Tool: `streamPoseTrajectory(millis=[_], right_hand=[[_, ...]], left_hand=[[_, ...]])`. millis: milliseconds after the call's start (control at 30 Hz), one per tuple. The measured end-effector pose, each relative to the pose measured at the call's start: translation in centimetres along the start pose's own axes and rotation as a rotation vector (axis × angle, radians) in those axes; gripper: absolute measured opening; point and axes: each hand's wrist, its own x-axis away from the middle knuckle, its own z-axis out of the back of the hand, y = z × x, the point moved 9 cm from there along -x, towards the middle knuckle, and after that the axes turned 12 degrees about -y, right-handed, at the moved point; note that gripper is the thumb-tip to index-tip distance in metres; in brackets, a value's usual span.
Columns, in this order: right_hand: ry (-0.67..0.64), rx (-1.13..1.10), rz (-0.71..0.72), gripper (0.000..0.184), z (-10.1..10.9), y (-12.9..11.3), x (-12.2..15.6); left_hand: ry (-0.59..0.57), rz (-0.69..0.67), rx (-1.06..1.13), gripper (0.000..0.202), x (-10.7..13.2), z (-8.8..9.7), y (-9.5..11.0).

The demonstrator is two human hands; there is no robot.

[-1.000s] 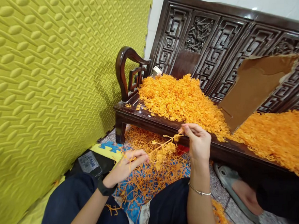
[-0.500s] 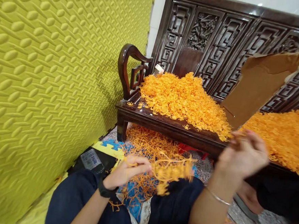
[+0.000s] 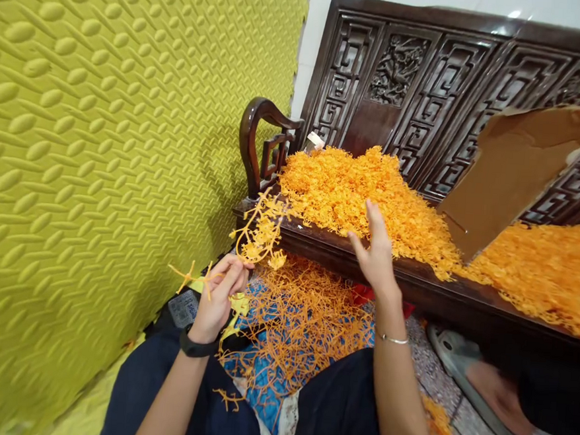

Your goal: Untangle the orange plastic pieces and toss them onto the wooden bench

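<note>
My left hand [image 3: 222,292], with a dark band on its wrist, pinches an orange plastic sprue [image 3: 259,235]. Small spidery pieces still hang from its upper end, and bare stems stick out behind the hand. My right hand [image 3: 377,253] is raised in front of the bench, thumb and fingers apart, with nothing in it. Behind that hand, a heap of small orange plastic pieces [image 3: 336,187] covers the left end of the dark wooden bench [image 3: 318,239]. Bare orange stems [image 3: 308,311] lie tangled on the floor between my legs and the bench.
A torn cardboard sheet [image 3: 511,173] leans upright on the bench, dividing off a second orange heap [image 3: 554,269] at right. A yellow textured foam mat [image 3: 99,164] stands along the left. Another person's foot in a grey sandal [image 3: 476,389] is at lower right.
My left hand has risen leftward with the sprue, now tilted upward. My right hand has swung left from the bench's middle edge, and its fingers have opened.
</note>
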Motion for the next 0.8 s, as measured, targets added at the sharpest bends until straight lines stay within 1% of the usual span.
streamPoseTrajectory(millis=[67, 133, 167, 233, 367, 400, 433, 467, 567, 633, 700, 800], right_hand=[[-0.062, -0.295, -0.097, 0.045, -2.9, 1.2, 0.4], [-0.154, -0.591, -0.190, 0.038, -5.4, 1.3, 1.4], [-0.218, -0.709, -0.217, 0.038, -6.4, 0.8, 1.8], [-0.346, -0.869, -0.233, 0.041, -8.0, -1.1, 2.4], [-0.605, -1.001, -0.258, 0.050, -10.3, -5.2, 3.5], [-0.639, -1.022, -0.279, 0.050, -10.7, -5.9, 3.8], [-0.635, -1.037, -0.302, 0.046, -10.9, -6.2, 4.0], [-0.590, -1.041, -0.324, 0.040, -10.8, -6.3, 4.1], [-0.387, -0.955, -0.360, 0.022, -9.2, -5.4, 3.9], [-0.306, -0.878, -0.353, 0.017, -7.9, -4.8, 3.7], [-0.251, -0.811, -0.336, 0.013, -6.5, -4.2, 3.5], [-0.151, -0.704, -0.296, 0.010, -4.6, -3.6, 3.3]], left_hand=[[-0.005, 0.008, 0.005, 0.020, -0.1, 0.1, -0.3], [-0.025, 0.015, 0.002, 0.020, -0.1, -0.1, -0.8], [-0.041, 0.022, 0.001, 0.020, -0.1, -0.4, -1.1], [-0.074, 0.053, -0.002, 0.019, 0.1, -1.0, -1.8], [-0.107, 0.116, -0.036, 0.019, 0.5, -1.8, -3.1], [-0.110, 0.119, -0.049, 0.019, 0.5, -1.8, -3.2], [-0.112, 0.121, -0.060, 0.019, 0.6, -1.9, -3.3], [-0.113, 0.122, -0.069, 0.019, 0.6, -1.9, -3.3], [-0.121, 0.142, -0.085, 0.020, 0.6, -2.1, -3.3], [-0.130, 0.172, -0.096, 0.022, 0.7, -2.3, -3.5], [-0.147, 0.213, -0.108, 0.024, 0.8, -2.9, -3.7], [-0.206, 0.283, -0.134, 0.026, 1.2, -4.6, -4.3]])
